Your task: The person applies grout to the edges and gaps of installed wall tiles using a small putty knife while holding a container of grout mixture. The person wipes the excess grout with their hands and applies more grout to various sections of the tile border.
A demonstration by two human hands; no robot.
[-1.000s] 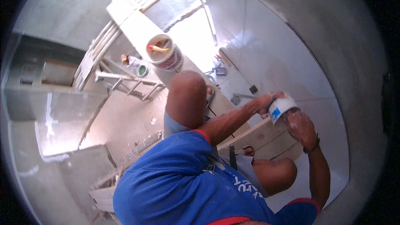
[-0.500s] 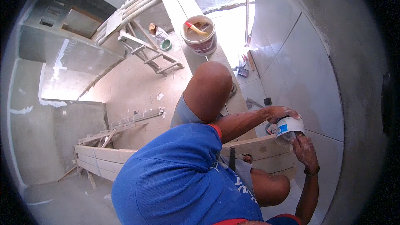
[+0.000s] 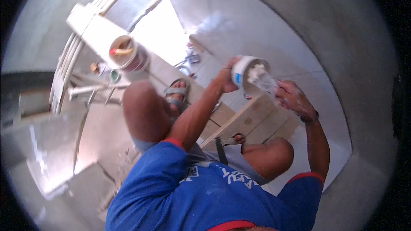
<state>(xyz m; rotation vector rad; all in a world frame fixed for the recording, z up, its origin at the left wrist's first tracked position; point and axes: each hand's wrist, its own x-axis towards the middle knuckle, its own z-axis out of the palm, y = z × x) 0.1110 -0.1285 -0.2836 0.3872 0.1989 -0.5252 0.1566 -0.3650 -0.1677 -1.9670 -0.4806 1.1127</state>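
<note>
My left hand (image 3: 228, 77) grips a small white plastic tub (image 3: 240, 67), tilted with its mouth toward my right hand. My right hand (image 3: 293, 97) is closed around a putty knife (image 3: 269, 83), whose handle is mostly hidden by the fingers. At the tub's mouth, a lump of white putty (image 3: 257, 72) sits on the blade. White smears coat the right fingers.
Left of me, a larger bucket (image 3: 140, 62) with a red-and-yellow handled tool (image 3: 122, 51) in it stands on a plank (image 3: 92, 28). Wooden boards (image 3: 261, 117) run under my legs. A tiled wall (image 3: 282, 51) rises on the right; tools (image 3: 193, 58) lie below.
My view has swung right, so the bucket appears farther left. The tub is now raised and tipped, showing its inside. The putty knife has come up to its mouth, bearing white putty.
</note>
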